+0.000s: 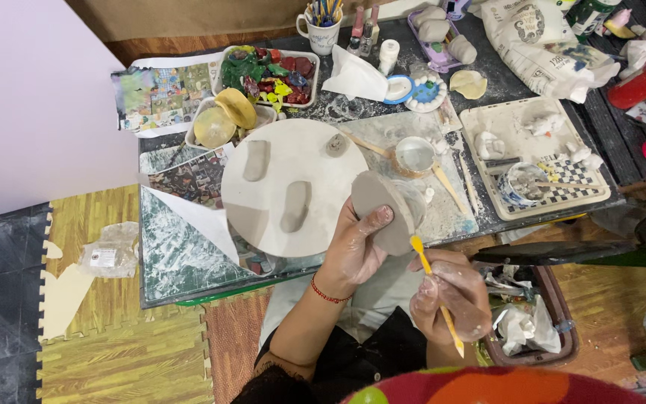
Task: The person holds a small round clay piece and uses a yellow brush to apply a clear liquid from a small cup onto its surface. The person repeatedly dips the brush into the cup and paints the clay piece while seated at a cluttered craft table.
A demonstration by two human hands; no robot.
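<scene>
Single head view, looking steeply down, close over cluttered table

You've got a round board w/ three clay lumps on the table. Behind it: tray of coloured bits, white mug w/ brushes, folded tissue. Right side: cream tray w/ white pieces, small bowl, red bottle. Bin sits on the floor.
</scene>
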